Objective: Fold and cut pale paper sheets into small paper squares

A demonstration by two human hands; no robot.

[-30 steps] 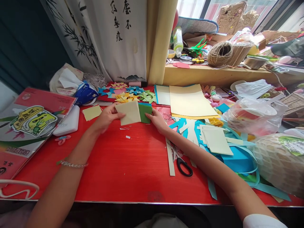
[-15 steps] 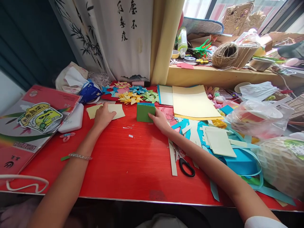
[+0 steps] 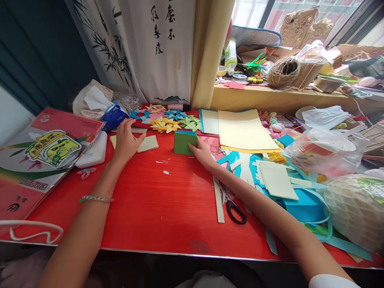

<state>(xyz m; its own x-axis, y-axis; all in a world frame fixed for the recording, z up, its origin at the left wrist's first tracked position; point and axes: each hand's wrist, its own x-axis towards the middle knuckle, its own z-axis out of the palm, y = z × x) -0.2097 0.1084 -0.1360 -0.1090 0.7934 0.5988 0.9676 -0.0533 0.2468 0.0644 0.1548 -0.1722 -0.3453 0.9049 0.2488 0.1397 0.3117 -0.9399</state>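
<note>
My right hand [image 3: 202,154] grips a small stack of green paper squares [image 3: 183,143], thumb on its front face. The stack stands upright on the red table, and a blue edge shows along its top. Over at the left, my left hand [image 3: 127,140] is raised above the pale yellow paper pieces [image 3: 149,144], with thumb and fingers apart and nothing seen in them. Part of the yellow paper is hidden behind that hand. Folded paper stars [image 3: 166,125] in yellow, blue, green and pink lie just beyond the green stack.
Large cream sheets [image 3: 244,130] lie at the back right. Near my right forearm are black-handled scissors [image 3: 236,212], blue and white paper strips [image 3: 240,166] and a cream paper stack [image 3: 277,180]. A red paper pack [image 3: 54,156] and a white box [image 3: 95,150] sit at left.
My left hand has lifted off the yellow paper and shifted slightly left and back, its fingers now raised. My right hand keeps holding the green stack in nearly the same place.
</note>
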